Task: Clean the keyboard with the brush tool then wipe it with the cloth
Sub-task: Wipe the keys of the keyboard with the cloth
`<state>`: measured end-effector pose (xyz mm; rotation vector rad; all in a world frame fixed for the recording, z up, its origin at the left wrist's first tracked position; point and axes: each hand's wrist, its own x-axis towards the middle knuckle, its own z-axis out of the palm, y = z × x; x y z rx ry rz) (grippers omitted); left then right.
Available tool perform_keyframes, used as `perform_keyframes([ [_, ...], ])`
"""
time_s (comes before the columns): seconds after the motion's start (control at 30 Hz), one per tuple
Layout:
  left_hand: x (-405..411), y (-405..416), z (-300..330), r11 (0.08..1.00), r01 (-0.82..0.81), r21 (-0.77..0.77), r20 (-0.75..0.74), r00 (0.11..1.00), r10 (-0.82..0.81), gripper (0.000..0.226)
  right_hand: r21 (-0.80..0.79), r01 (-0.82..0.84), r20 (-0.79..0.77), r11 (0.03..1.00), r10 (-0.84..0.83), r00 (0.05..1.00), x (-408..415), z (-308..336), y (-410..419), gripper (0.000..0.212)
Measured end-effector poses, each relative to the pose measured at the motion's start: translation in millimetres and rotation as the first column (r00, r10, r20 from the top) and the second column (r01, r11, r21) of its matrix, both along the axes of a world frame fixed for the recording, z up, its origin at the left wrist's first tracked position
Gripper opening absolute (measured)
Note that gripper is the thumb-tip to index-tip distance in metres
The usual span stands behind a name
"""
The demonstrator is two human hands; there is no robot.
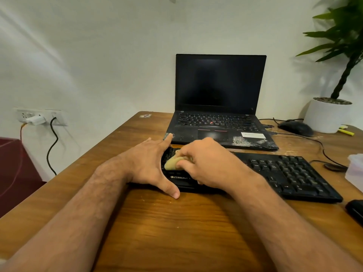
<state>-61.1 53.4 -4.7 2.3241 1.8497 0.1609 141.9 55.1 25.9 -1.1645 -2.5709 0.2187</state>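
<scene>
Two bare forearms cross the worktop [176, 222] at lower frame. The left hand [151, 165], fingers spread, braces the one keyboard [290, 175], marked ZEBRONICS, at centre. The right hand [208, 163] fingers pinch a tan cloth [172, 161] on its left keys. One ThinkPad laptop [220, 107] stands behind, two mice at right.

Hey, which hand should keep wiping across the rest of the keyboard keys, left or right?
Right. The right hand already grips the cloth on the keyboard, and the unwiped keys lie to its side. The left hand lies spread on the keyboard's left end, apparently steadying it.
</scene>
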Motion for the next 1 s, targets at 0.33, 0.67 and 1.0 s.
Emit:
perform_keyframes([
  [0.33, 0.5, -2.7, 3.0, 1.0, 0.007, -0.01, 0.021, 1.0, -0.007, 0.168, -0.149, -0.139, -0.051, 0.979, 0.133, 0.99, 12.6, -6.0, 1.0, 0.06],
  [0.67, 1.7, -2.7, 3.5, 1.0, 0.008, -0.01, 0.001, 1.0, -0.008, 0.168, -0.024, -0.222, -0.124, 0.975, 0.217, 0.968, 7.3, -9.2, -8.1, 0.048],
  [1.0, 0.3, -2.2, 1.8, 1.0, 0.017, 0.007, 0.012, 1.0, -0.017, 0.174, -0.001, 0.025, -0.129, 1.0, -0.025, 0.991, 17.9, -15.2, 10.9, 0.049],
])
